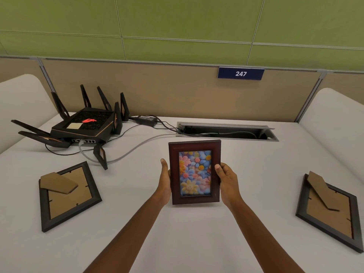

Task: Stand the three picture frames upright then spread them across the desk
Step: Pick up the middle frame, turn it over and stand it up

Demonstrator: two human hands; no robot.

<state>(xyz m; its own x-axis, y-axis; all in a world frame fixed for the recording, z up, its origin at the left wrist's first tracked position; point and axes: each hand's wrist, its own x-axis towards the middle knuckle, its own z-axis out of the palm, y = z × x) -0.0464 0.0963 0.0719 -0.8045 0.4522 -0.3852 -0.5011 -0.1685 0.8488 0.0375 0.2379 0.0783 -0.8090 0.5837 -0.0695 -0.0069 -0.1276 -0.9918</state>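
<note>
A dark brown picture frame point(195, 172) with a colourful flower picture stands upright in the middle of the white desk point(177, 233), facing me. My left hand point(165, 182) grips its left edge and my right hand point(226, 180) grips its right edge. A second frame point(69, 196) lies face down at the left, its cardboard back and folded stand showing. A third frame point(331, 211) lies face down at the right, with its stand flap raised a little.
A black router point(84, 125) with several antennas sits at the back left, its cables trailing across the desk to an open cable slot point(226, 131) at the back. A beige partition with a "247" sign point(240, 73) closes the rear.
</note>
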